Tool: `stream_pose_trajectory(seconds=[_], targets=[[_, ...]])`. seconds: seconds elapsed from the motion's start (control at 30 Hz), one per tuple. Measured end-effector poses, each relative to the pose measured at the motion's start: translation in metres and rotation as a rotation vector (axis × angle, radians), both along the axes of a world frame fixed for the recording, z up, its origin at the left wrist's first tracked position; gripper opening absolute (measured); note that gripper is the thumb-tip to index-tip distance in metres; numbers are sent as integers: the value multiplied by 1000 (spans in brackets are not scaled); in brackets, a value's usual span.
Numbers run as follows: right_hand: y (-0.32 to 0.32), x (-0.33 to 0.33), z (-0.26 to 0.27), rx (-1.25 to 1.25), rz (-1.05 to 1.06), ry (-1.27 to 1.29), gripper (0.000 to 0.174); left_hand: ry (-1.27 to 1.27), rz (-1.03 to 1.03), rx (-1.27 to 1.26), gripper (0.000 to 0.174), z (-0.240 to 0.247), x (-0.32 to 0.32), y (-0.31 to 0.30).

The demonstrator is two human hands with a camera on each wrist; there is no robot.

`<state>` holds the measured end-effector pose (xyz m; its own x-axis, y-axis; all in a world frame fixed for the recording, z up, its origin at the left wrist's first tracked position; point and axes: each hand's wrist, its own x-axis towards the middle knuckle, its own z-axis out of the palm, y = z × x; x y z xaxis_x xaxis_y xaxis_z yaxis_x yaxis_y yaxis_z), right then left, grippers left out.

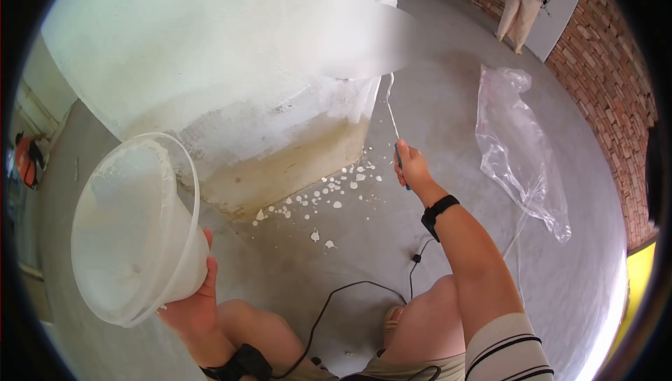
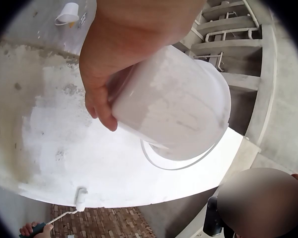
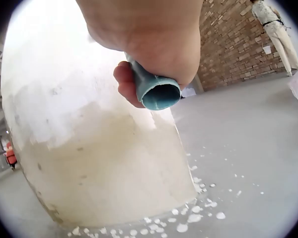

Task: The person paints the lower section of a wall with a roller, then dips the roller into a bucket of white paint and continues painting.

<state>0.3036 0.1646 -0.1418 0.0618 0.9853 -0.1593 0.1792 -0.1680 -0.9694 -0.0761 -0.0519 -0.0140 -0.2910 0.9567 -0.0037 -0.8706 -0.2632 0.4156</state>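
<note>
My left hand (image 1: 192,307) supports a translucent white plastic bucket (image 1: 189,262) from beneath, its fingers curled round the base. The bucket tilts with its mouth facing up toward the head camera, and whitish residue coats the inside; its handle loops at the side. My right hand (image 1: 414,170) grips a paint roller by its blue-green handle (image 3: 159,94). From the grip a thin bent rod (image 1: 390,104) reaches up to the wall. The white roller head (image 2: 81,198) lies at the wall's edge in the left wrist view; blur hides it in the head view.
The wall (image 1: 231,45) is white above and bare tan-brown near its base. White paint drops (image 1: 337,205) dot the grey floor. A clear plastic sheet (image 1: 518,143) lies on the right. A black cable (image 1: 350,284) crosses near my legs. Another person (image 1: 525,3) stands far off.
</note>
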Motion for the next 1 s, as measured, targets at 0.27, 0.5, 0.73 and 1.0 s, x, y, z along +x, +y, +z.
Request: stream_pose_trajectory(seconds=[0.27,0.5,0.73,1.0], targets=[[-13,44,-52,-301,32,-395,52,80,-6,14,72,-4,0,1],[-16,49,-50,-426,51,-440,54,21,3,-12,73,1,4,4],[-12,31,-16,-183,70,-96,53,10,-47,22,75,-3,5,5],[6,-11,91,132,57,95,56,-6,-39,46,76,-5,4,4]])
